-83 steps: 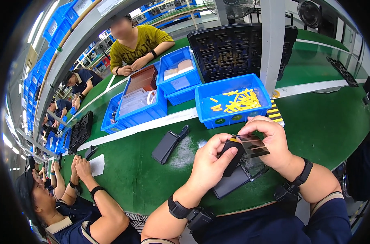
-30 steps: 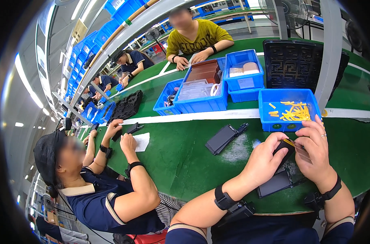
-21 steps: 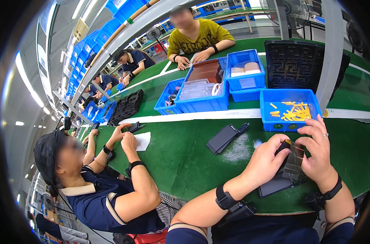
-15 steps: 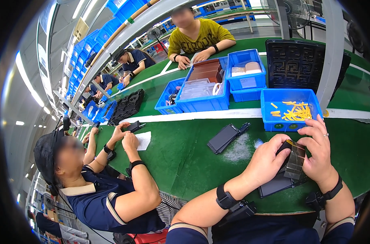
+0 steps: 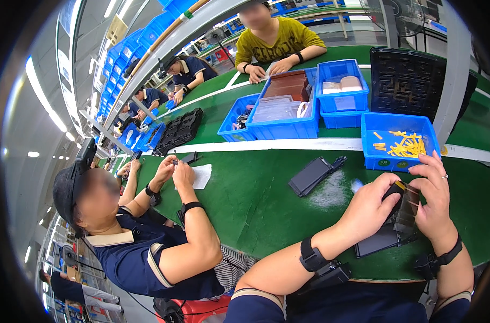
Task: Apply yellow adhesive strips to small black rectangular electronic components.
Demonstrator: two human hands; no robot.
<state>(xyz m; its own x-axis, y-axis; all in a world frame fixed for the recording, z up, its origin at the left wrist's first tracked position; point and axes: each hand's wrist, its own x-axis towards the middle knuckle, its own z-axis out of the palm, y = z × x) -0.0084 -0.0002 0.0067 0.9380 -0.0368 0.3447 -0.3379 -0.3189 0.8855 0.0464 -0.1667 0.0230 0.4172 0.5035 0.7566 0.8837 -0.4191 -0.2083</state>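
Note:
My left hand [image 5: 369,207] is closed on a small black flat part [image 5: 394,200] with a yellow strip at its upper edge. Close on its right, my right hand [image 5: 434,200] pinches a dark, glossy, see-through film strip [image 5: 408,209] marked with paler cross bands. The film stands tilted against the black part, and the left fingers partly hide where they meet. Below both hands, dark grey rectangular plates [image 5: 375,241] lie on the green table. Farther left is another small stack of dark grey plates [image 5: 311,176], beside a patch of white powdery marks.
A blue bin [image 5: 371,161] with yellow strips stands just beyond my right hand. Behind it are more blue bins [image 5: 288,131] and a black moulded tray [image 5: 403,81] near a grey post [image 5: 448,81]. A co-worker [image 5: 164,247] sits close on my left; another person sits across the table.
The whole view has shifted, so things appear farther right. Both hands keep their hold; the film looks slightly more turned edge-on.

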